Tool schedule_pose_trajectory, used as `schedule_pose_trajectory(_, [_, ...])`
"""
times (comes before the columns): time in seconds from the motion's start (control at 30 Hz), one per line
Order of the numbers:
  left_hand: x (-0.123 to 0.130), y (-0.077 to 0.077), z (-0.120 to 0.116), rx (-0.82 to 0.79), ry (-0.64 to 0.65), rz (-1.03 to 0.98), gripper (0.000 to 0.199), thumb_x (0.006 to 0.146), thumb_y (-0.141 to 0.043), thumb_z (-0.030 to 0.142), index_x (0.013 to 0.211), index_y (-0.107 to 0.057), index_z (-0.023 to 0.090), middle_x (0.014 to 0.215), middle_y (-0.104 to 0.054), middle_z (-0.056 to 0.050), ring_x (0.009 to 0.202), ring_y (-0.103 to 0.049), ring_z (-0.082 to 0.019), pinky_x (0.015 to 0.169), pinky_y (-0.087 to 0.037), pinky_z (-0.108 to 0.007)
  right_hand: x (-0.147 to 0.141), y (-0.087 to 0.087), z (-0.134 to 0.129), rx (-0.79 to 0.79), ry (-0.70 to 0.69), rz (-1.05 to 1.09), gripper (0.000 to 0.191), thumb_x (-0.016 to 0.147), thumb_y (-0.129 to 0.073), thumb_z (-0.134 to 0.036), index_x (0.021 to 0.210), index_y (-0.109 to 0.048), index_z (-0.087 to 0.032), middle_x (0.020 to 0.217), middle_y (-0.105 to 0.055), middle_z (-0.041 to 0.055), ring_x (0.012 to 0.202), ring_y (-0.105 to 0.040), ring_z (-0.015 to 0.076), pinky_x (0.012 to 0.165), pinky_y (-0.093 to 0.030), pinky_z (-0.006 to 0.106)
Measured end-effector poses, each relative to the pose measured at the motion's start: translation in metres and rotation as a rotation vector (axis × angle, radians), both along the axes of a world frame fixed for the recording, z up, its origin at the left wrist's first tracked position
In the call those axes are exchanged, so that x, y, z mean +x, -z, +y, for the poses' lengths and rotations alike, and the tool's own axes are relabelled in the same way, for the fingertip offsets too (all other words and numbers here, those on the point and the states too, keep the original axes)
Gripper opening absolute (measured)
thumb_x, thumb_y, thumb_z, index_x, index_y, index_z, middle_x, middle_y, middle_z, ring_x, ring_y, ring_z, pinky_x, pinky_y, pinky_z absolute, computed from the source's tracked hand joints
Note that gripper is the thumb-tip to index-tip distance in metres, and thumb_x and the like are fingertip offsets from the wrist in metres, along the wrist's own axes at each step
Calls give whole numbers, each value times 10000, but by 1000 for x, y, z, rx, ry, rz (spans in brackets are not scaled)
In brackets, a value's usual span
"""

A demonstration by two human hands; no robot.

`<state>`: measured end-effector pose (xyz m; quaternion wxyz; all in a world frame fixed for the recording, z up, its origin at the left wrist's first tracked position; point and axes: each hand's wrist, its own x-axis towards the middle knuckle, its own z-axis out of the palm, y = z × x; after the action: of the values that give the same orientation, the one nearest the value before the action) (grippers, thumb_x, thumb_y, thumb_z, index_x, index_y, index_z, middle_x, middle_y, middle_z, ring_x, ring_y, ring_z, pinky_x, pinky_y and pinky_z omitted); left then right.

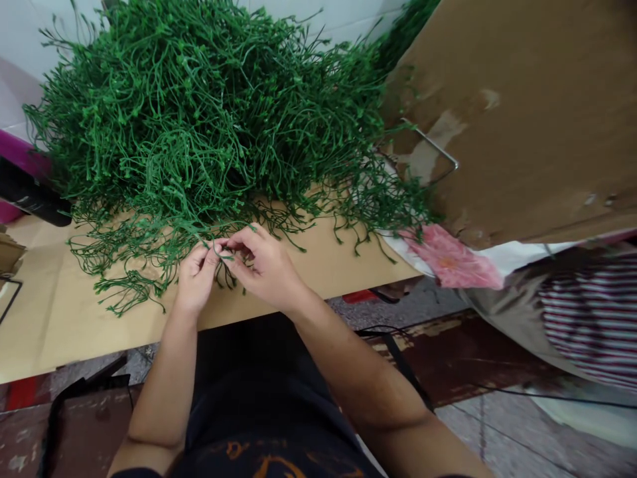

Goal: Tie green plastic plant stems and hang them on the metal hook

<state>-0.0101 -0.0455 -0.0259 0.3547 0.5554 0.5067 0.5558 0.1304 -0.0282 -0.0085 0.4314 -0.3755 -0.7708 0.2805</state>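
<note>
A large heap of green plastic stems (199, 113) with small branching tips covers the back of the cardboard-topped table (54, 312). At the front of the heap, my left hand (198, 272) pinches a thin green stem between thumb and forefinger. My right hand (263, 265) is right beside it, fingers curled and pinched on the same green strands. The fingertips of both hands nearly touch. Loose stems (130, 289) lie on the cardboard to the left of my hands, and more hang below my fingers.
A big brown cardboard piece (527, 119) stands at the right, with a metal wire handle (438, 147). Near it lies a pink plastic packet (450, 257). A black cylinder (34, 192) is at the far left. Striped cloth (597, 318) is at right.
</note>
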Motion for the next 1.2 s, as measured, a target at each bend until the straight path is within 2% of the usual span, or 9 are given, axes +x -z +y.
schedule_pose_trajectory(0.13, [-2, 7, 3, 3, -77, -13, 361, 734, -610, 512, 634, -688, 174, 690, -612, -20, 703, -515, -126, 716, -435, -260, -9, 10, 3, -86, -93, 94, 170, 808, -548, -324, 751, -468, -185, 831, -569, 70, 842, -562, 175, 713, -454, 305])
schedule_pose_trajectory(0.3, [-8, 15, 5, -63, -14, -115, 343, 812, -536, 474, 874, -723, 193, 890, -675, -39, 879, -558, -148, 876, -414, -290, -19, 23, 12, -213, -192, 252, 217, 796, -507, -224, 653, -345, -206, 833, -585, 50, 822, -562, 153, 708, -432, 300])
schedule_pose_trajectory(0.4, [-9, 14, 6, -70, 2, -138, 326, 820, -535, 451, 894, -724, 196, 895, -678, -38, 894, -579, -153, 883, -419, -289, -22, 27, 17, -412, -230, 425, 208, 779, -521, -262, 657, -363, -205, 732, -542, 14, 719, -544, 125, 652, -429, 281])
schedule_pose_trajectory(0.5, [-7, 11, 8, -36, -26, -62, 309, 818, -542, 440, 848, -731, 197, 849, -670, -37, 830, -575, -141, 819, -437, -269, -21, 27, 20, -582, -175, 543, 247, 687, -617, -281, 634, -391, -199, 598, -435, -46, 575, -468, 84, 572, -410, 249])
schedule_pose_trajectory(0.6, [-4, 9, 9, 29, -45, 31, 316, 819, -537, 442, 796, -730, 193, 816, -661, -40, 785, -563, -135, 780, -445, -267, -19, 22, 23, -695, -173, 607, 305, 609, -689, -277, 609, -396, -192, 543, -427, -68, 513, -456, 62, 510, -386, 217])
schedule_pose_trajectory(0.73, [-3, 9, 9, 115, -43, 125, 298, 845, -510, 399, 800, -720, 192, 822, -661, -45, 811, -573, -142, 796, -449, -282, -17, 14, 24, -858, -207, 671, 329, 632, -691, -354, 661, -402, -199, 516, -392, -100, 381, -276, 14, 375, -214, 184])
schedule_pose_trajectory(0.83, [-4, 10, 8, 151, -78, 180, 291, 859, -489, 376, 823, -714, 194, 863, -670, -51, 864, -578, -153, 836, -446, -298, -17, 13, 23, -846, -218, 632, 380, 634, -690, -452, 674, -413, -195, 566, -428, -82, 426, -269, 19, 389, -206, 197])
schedule_pose_trajectory(1.03, [-5, 10, 7, 184, -105, 235, 281, 867, -473, 348, 790, -694, 192, 832, -669, -48, 862, -576, -155, 830, -450, -300, -20, 20, 21, -609, -164, 388, 438, 658, -664, -530, 574, -427, -172, 520, -329, -77, 496, -296, 42, 468, -244, 218])
schedule_pose_trajectory(1.2, [-3, 14, 8, 36, -40, 154, 221, 823, -537, 339, 728, -647, 173, 712, -609, -20, 710, -535, -128, 716, -438, -260, -17, 18, 21, -762, -242, 583, 472, 650, -632, -598, 585, -429, -177, 487, -286, -96, 423, -234, 25, 399, -188, 208])
